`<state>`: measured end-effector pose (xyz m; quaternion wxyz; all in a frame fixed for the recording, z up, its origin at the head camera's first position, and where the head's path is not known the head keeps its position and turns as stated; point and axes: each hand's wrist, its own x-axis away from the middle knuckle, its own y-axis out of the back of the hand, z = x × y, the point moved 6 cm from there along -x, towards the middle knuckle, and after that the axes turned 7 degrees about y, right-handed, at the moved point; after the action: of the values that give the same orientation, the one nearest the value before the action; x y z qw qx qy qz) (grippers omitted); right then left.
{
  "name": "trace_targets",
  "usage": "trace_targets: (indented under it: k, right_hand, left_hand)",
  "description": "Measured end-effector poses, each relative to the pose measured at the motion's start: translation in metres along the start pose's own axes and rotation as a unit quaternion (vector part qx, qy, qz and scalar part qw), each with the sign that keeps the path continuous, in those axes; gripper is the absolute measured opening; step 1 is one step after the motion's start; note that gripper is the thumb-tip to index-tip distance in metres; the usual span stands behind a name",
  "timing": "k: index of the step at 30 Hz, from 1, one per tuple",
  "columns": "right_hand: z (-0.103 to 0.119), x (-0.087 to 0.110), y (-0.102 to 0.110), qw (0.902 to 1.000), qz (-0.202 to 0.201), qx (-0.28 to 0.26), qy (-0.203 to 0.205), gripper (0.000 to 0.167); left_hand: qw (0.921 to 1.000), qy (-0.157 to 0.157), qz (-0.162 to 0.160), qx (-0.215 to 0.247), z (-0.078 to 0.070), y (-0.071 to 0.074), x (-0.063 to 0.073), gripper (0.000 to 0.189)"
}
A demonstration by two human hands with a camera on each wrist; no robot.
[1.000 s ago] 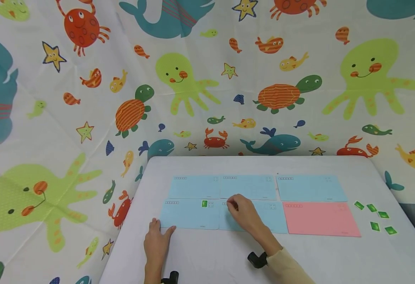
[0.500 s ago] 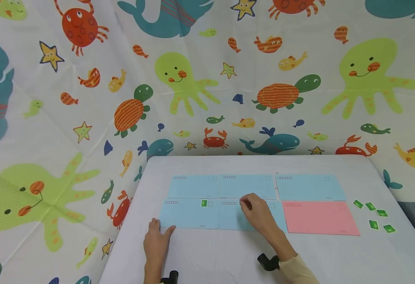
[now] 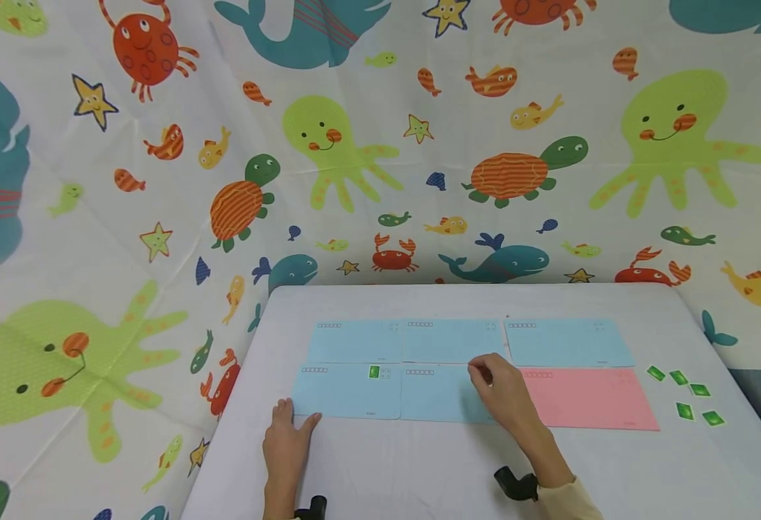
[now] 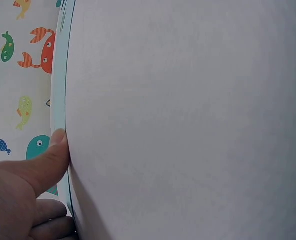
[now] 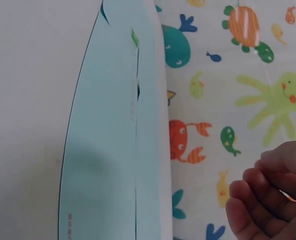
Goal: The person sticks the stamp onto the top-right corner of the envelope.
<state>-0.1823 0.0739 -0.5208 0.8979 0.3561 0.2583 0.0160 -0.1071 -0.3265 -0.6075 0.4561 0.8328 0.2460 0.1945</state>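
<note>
My left hand [image 3: 287, 442] rests at the lower left corner of a blue envelope [image 3: 334, 397] in the front row. Its fingers lie on the table by the left edge, and the thumb [image 4: 55, 155] touches the envelope's near edge. A green stamp [image 3: 374, 371] lies on that envelope, left of the small printed mark at its upper right. My right hand [image 3: 500, 390] hangs over the right end of the neighbouring blue envelope [image 3: 439, 397], hiding its upper right part. Its fingers [image 5: 255, 200] are loosely curled, and nothing shows between them.
Several more blue envelopes [image 3: 354, 343] form a back row. A pink envelope [image 3: 591, 404] lies at the front right. Beyond it, several loose green stamps [image 3: 699, 391] are scattered on the white table [image 3: 380, 469]. A cloth [image 3: 367, 72] printed with sea animals hangs behind.
My right hand has moved to the right across the second front envelope, uncovering its row of printed boxes. The left hand, envelopes and visible stamps have stayed put.
</note>
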Motion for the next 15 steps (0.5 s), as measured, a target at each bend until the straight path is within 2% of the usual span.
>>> trace_targets:
  k: [6,15]
  right_hand:
    - [-0.006,0.003,0.018,0.9994,-0.028,0.016,0.014,0.009]
    - [-0.021,0.009,0.044,0.9981,-0.053,0.03,-0.01,0.007]
  left_hand:
    - [1.0,0.0,0.003,-0.002,0.0,0.0,0.0,0.078]
    - [0.9999,-0.008,0.009,-0.009,-0.001,-0.001,-0.001,0.076]
